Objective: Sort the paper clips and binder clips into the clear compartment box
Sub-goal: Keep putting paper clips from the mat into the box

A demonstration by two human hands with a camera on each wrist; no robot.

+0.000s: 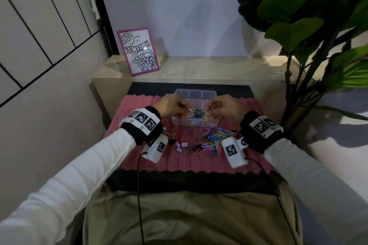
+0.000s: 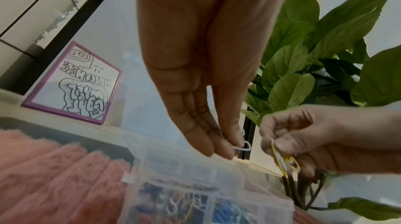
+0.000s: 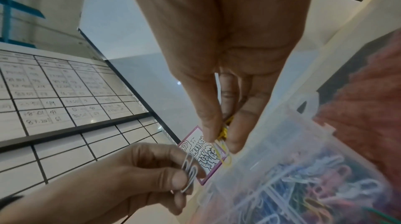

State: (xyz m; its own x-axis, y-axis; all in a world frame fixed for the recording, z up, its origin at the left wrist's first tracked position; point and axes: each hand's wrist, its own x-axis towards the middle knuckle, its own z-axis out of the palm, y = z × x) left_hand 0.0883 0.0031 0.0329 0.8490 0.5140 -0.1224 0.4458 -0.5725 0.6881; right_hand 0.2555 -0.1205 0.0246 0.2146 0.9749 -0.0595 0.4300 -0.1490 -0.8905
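Observation:
Both hands hover over the clear compartment box (image 1: pixel 196 92), which stands on a pink mat (image 1: pixel 137 103). My left hand (image 1: pixel 171 105) pinches white paper clips (image 1: pixel 190 112) between thumb and fingertips; the same white clips (image 3: pixel 189 172) show in the right wrist view. My right hand (image 1: pixel 225 106) pinches yellow paper clips (image 1: pixel 209 117), seen again as yellow clips (image 2: pixel 285 160) in the left wrist view. Coloured clips (image 3: pixel 303 184) lie in the box's compartments. A loose heap of mixed paper clips (image 1: pixel 214 141) sits on the mat in front of the box. Purple binder clips (image 1: pixel 182 146) lie left of the heap.
A pink-framed drawing (image 1: pixel 138 51) leans on the beige ledge (image 1: pixel 199 67) behind the mat. A large leafy plant (image 1: pixel 310 26) rises at the right. A gridded whiteboard (image 3: pixel 65 90) stands at the left. Black cables (image 1: pixel 139 195) run from the wrist cameras over my lap.

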